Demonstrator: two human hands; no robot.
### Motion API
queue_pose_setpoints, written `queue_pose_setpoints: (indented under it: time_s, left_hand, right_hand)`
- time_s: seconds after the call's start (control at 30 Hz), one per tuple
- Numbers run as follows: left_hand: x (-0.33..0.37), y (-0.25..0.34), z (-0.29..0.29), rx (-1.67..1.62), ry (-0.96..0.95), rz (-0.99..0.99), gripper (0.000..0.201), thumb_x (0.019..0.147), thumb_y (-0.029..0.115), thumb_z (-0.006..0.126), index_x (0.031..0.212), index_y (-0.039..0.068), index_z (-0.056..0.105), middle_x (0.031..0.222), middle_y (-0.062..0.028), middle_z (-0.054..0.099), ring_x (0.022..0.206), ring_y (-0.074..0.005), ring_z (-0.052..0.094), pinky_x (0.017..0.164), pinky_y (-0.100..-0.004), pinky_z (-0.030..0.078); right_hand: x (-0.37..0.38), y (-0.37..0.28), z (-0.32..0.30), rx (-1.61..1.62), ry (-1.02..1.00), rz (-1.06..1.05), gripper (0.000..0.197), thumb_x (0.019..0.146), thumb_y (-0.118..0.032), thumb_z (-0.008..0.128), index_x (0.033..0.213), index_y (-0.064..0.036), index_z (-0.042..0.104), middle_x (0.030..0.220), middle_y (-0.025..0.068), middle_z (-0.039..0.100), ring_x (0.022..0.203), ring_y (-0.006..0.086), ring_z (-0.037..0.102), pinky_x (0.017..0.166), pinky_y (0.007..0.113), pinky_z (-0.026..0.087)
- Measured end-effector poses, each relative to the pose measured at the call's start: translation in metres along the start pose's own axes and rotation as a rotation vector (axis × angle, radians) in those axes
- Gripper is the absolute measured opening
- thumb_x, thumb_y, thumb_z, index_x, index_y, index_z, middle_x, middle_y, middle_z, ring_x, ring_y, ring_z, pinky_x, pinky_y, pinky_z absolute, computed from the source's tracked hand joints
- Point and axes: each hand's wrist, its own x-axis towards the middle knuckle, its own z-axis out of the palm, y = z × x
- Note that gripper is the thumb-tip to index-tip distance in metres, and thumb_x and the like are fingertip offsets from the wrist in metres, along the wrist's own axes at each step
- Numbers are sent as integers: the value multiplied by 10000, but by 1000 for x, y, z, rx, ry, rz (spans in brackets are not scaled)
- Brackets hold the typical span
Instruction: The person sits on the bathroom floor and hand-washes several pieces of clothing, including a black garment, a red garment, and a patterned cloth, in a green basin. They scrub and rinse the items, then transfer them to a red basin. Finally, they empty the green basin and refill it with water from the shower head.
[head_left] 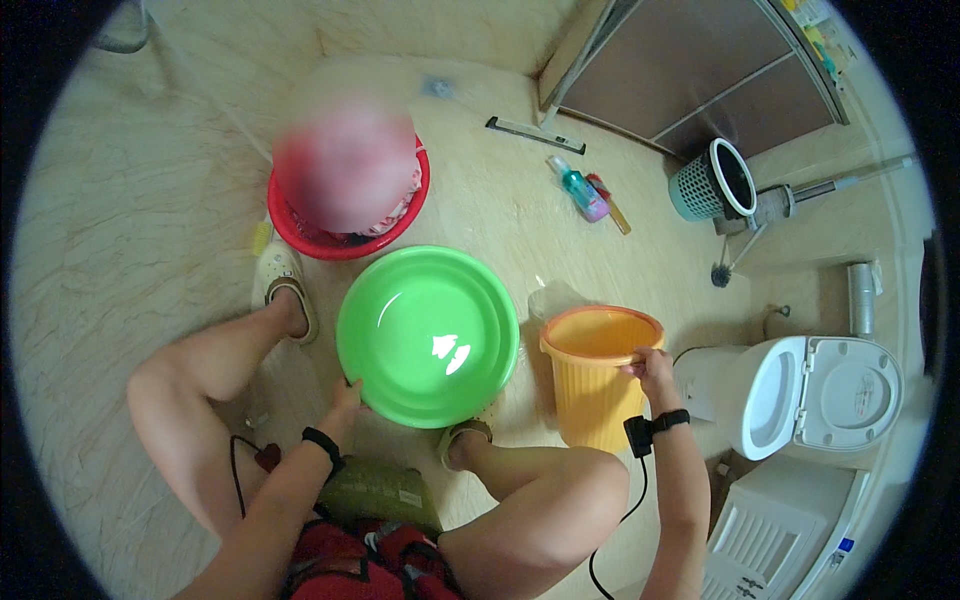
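Between my feet is a round green basin (428, 335), with glints of light on its smooth inside. My left hand (347, 398) is closed on the basin's near left rim. To the right of it stands a ribbed yellow bucket (590, 395) with an orange rim. My right hand (654, 371) grips that rim on its right side, fingers over the edge. Beyond the green basin sits a red basin (330, 248) holding patterned cloth (405, 208); a blurred pink and red patch covers most of its contents.
Past the bucket lie a spray bottle (578, 188) and a brush (610, 205) on the tiled floor. A floor squeegee (535, 134) leans near the cabinet (690, 65). A wastebasket (697, 190), a toilet brush (722, 272) and a toilet (775, 395) line the right side.
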Motion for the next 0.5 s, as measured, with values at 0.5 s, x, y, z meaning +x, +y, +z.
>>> queue_pose_setpoints:
  time_s: [0.5]
  left_hand:
    - [-16, 34, -11, 94, 64, -84, 508, 895, 230, 506, 1319, 24, 319, 1243, -172, 443, 1031, -297, 532, 797, -402, 509]
  right_hand:
    - [60, -44, 136, -186, -112, -166, 218, 822, -106, 574, 733, 90, 540, 638, 167, 604, 476, 236, 611, 403, 295, 511]
